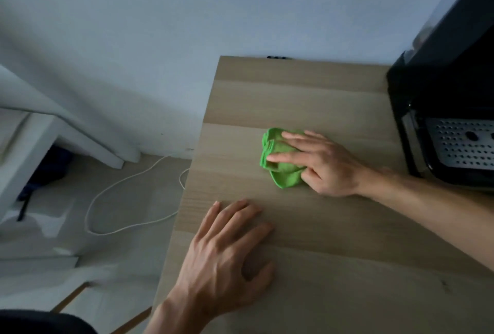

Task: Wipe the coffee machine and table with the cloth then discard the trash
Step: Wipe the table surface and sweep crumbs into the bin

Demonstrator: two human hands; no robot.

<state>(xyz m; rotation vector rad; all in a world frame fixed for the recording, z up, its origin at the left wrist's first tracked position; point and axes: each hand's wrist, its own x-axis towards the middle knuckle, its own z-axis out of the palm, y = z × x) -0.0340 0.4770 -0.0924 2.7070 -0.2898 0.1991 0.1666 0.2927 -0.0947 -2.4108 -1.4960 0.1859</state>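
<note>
Desk (294,93): wide, wood-grain. Coffee machine (441,87): black, stood at desk's far right. Left hand (227,248) lay flat on desk, well left of coffee machine, grip slack, holding nothing. Right hand (326,165), just left of coffee machine, pressed green cloth (283,173) under straight fingers, grip unclosed. Even pressure, overlapping strokes would likely serve best. No writing legible.
</note>
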